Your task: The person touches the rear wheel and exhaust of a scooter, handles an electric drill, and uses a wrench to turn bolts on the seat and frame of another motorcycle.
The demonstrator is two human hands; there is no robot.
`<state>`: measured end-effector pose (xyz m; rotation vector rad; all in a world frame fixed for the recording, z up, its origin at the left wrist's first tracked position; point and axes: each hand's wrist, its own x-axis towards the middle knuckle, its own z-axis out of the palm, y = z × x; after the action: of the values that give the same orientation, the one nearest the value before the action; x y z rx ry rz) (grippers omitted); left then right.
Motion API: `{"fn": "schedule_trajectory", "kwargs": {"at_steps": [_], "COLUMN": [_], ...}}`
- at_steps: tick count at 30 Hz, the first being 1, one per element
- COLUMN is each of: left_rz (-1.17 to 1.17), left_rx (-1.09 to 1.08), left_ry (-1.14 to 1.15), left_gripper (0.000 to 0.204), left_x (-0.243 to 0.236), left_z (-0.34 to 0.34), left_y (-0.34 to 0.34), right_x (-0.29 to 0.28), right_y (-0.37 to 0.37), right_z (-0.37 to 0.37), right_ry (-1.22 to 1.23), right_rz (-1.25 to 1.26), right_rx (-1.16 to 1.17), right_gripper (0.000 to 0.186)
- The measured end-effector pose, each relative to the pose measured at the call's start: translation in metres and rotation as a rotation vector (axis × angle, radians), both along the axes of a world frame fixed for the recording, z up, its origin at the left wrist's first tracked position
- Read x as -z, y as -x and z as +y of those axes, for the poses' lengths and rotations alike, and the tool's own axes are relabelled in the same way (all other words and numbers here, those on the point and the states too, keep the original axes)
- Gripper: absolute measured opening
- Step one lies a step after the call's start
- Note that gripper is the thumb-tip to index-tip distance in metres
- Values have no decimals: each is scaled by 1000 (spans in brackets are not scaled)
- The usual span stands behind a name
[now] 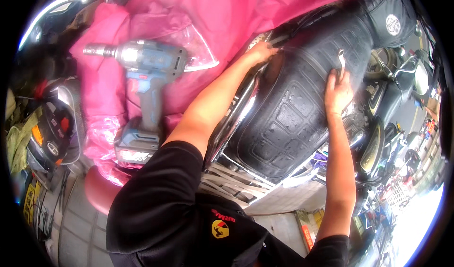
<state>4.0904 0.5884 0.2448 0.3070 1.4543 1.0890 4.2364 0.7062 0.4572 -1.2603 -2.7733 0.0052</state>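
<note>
A black padded motorcycle seat (pixel 293 106) with stitched panels and specks of wet or dirt lies in front of me. My right hand (pixel 339 92) is closed around a shiny metal wrench (pixel 341 58), its ring-shaped end pointing up and away over the seat's right side. On the far left edge of the seat is my left hand (pixel 261 52), its fingers bent in at the gap beside the seat. What those fingers pinch is too small to make out. A blue and grey cordless impact wrench (pixel 150 78) rests on the pink cover to my left, untouched.
A pink cover (pixel 213 11) drapes over the bulk at the left and back. A metal rear rack (pixel 231 184) sits at the seat's near end. Another motorcycle (pixel 378 125) stands close on the right. A black bag (pixel 390 18) lies beyond the seat.
</note>
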Motion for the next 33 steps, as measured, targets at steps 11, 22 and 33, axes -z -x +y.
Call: {"fn": "schedule_trajectory", "kwargs": {"at_steps": [11, 22, 33], "left_rz": [-168, 176, 89], "left_rx": [-15, 82, 78], "left_ry": [-72, -21, 1], "left_gripper": [18, 29, 32], "left_x": [3, 14, -22], "left_z": [-1, 4, 16], "left_y": [4, 2, -15], "right_x": [-1, 4, -7], "right_y": [3, 1, -22], "right_z": [1, 2, 11], "right_ry": [21, -15, 29], "right_rz": [30, 64, 22], "right_rx": [-22, -43, 0], "right_gripper": [28, 20, 24]}}
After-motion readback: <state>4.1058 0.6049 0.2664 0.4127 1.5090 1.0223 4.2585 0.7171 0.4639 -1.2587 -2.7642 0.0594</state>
